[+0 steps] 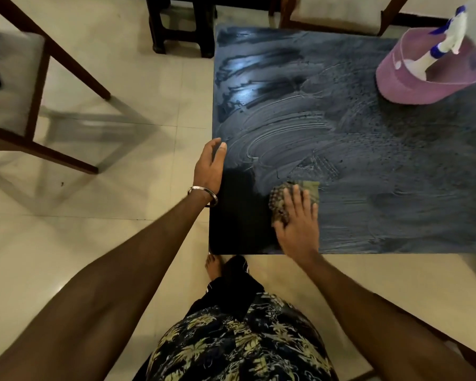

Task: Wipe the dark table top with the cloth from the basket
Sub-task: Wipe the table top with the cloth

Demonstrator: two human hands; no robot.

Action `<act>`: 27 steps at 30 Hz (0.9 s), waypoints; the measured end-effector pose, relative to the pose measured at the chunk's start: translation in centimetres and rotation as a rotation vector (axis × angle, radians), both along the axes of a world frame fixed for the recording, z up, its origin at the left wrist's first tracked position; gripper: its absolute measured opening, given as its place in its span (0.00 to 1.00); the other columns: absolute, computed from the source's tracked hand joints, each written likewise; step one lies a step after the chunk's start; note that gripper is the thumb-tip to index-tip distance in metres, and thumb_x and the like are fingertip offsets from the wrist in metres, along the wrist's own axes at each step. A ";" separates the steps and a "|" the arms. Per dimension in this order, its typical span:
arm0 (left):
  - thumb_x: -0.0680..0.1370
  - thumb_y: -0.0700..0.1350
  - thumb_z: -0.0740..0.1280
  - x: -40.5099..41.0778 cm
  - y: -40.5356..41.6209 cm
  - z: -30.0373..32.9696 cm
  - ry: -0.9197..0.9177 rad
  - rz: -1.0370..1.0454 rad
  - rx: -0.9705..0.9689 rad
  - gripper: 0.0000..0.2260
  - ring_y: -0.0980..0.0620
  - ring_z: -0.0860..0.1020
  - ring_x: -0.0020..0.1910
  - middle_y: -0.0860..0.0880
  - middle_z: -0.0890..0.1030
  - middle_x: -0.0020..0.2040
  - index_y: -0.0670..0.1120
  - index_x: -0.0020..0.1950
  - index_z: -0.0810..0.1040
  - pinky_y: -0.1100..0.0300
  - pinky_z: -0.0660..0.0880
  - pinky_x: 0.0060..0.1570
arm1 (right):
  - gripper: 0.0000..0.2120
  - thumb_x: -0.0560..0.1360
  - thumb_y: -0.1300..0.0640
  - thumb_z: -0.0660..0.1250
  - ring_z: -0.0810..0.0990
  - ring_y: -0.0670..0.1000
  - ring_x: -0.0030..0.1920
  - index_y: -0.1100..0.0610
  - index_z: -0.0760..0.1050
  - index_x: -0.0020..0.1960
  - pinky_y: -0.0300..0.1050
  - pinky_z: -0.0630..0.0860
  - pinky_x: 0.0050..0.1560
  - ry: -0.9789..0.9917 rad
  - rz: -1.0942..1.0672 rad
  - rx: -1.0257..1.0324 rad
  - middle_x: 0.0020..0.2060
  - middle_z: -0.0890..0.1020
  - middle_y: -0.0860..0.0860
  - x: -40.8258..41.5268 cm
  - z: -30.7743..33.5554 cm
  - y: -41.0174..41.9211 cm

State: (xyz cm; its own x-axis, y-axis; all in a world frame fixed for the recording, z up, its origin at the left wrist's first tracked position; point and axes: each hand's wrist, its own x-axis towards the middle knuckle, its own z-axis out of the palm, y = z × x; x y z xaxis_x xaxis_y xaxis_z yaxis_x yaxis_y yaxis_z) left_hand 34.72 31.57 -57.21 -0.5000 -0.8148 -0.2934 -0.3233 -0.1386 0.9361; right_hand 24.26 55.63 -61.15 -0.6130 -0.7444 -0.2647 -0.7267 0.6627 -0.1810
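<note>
The dark table top point(368, 160) is covered in grey, streaky smears, with one clean black patch at its near left corner. A patterned olive cloth point(279, 200) lies flat on the table beside that patch. My right hand point(297, 221) presses on the cloth with straight, spread fingers. My left hand point(209, 166), with a metal bangle at the wrist, rests against the table's left edge, thumb on the top. The pink basket point(412, 83) stands at the far right of the table.
A white and blue spray bottle point(448, 39) leans inside the basket. A dark stool point(182, 26) stands beyond the table's far left corner. Wooden chair legs point(47, 64) cross the tiled floor at left. My bare foot point(213, 266) is at the table's near edge.
</note>
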 end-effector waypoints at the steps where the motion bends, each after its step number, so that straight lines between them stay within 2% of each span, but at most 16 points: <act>1: 0.82 0.53 0.57 -0.4 -0.1 0.1 -0.007 -0.001 -0.007 0.19 0.50 0.72 0.66 0.48 0.74 0.67 0.46 0.70 0.70 0.54 0.69 0.69 | 0.38 0.75 0.41 0.53 0.44 0.56 0.80 0.50 0.47 0.82 0.61 0.46 0.78 0.006 -0.049 0.005 0.81 0.48 0.52 -2.2 0.1 -0.1; 4: 0.81 0.55 0.58 -1.2 -0.1 0.2 -0.021 0.030 -0.020 0.20 0.51 0.73 0.65 0.48 0.75 0.66 0.46 0.69 0.71 0.55 0.69 0.68 | 0.37 0.75 0.41 0.51 0.45 0.58 0.80 0.51 0.49 0.82 0.62 0.45 0.78 0.006 -0.140 -0.004 0.81 0.50 0.54 -5.6 0.1 -1.3; 8: 0.81 0.54 0.58 -1.8 -0.5 0.3 -0.039 0.076 -0.020 0.20 0.53 0.73 0.64 0.49 0.76 0.66 0.46 0.69 0.72 0.57 0.69 0.68 | 0.39 0.74 0.42 0.54 0.46 0.61 0.80 0.53 0.48 0.82 0.64 0.44 0.77 0.031 -0.156 0.000 0.81 0.50 0.55 -3.3 0.1 -4.5; 11: 0.80 0.56 0.59 -2.1 -1.2 0.3 -0.048 0.102 -0.021 0.21 0.53 0.74 0.63 0.49 0.77 0.64 0.46 0.68 0.73 0.56 0.70 0.67 | 0.40 0.75 0.41 0.55 0.42 0.58 0.80 0.51 0.46 0.82 0.60 0.38 0.77 -0.022 0.113 -0.041 0.81 0.47 0.54 1.3 0.6 -6.8; 13: 0.78 0.59 0.59 -2.1 -1.8 0.3 -0.055 0.124 -0.028 0.23 0.53 0.74 0.63 0.49 0.77 0.64 0.46 0.66 0.74 0.56 0.70 0.66 | 0.38 0.76 0.41 0.56 0.42 0.57 0.80 0.50 0.46 0.82 0.61 0.42 0.78 -0.092 0.343 -0.076 0.81 0.47 0.52 5.4 0.7 -7.2; 15: 0.79 0.57 0.58 -1.9 -2.3 0.3 -0.067 0.127 -0.045 0.22 0.53 0.74 0.63 0.50 0.77 0.63 0.46 0.67 0.73 0.57 0.70 0.66 | 0.38 0.77 0.41 0.57 0.43 0.56 0.80 0.49 0.48 0.82 0.63 0.48 0.77 -0.171 0.522 -0.077 0.81 0.48 0.51 8.6 0.4 -6.3; 17: 0.82 0.54 0.57 -1.8 -2.7 0.2 -0.087 0.125 -0.060 0.19 0.52 0.74 0.64 0.49 0.77 0.64 0.45 0.68 0.72 0.59 0.69 0.66 | 0.37 0.77 0.41 0.57 0.45 0.56 0.81 0.49 0.50 0.82 0.62 0.49 0.78 -0.186 0.662 -0.071 0.81 0.49 0.51 9.3 -0.1 -5.1; 20: 0.83 0.52 0.56 -2.0 -3.4 0.2 -0.107 0.118 -0.056 0.19 0.52 0.72 0.65 0.48 0.75 0.67 0.45 0.70 0.71 0.62 0.68 0.64 | 0.37 0.76 0.41 0.58 0.45 0.54 0.81 0.49 0.50 0.81 0.58 0.45 0.78 -0.166 0.811 -0.054 0.81 0.50 0.51 6.8 -0.2 -4.0; 22: 0.83 0.52 0.56 -2.2 -3.8 0.0 -0.107 0.119 -0.049 0.19 0.52 0.72 0.65 0.48 0.75 0.67 0.45 0.70 0.70 0.64 0.67 0.63 | 0.38 0.75 0.41 0.59 0.46 0.54 0.81 0.48 0.50 0.81 0.58 0.45 0.78 -0.128 0.814 -0.046 0.81 0.51 0.50 4.4 -0.4 -2.6; 27: 0.83 0.52 0.57 -2.9 -4.8 -0.7 -0.076 0.090 -0.018 0.17 0.53 0.73 0.62 0.50 0.76 0.64 0.46 0.69 0.71 0.65 0.70 0.61 | 0.39 0.73 0.41 0.62 0.49 0.55 0.80 0.49 0.55 0.81 0.62 0.53 0.75 -0.037 0.579 -0.027 0.80 0.56 0.52 -0.2 0.0 2.7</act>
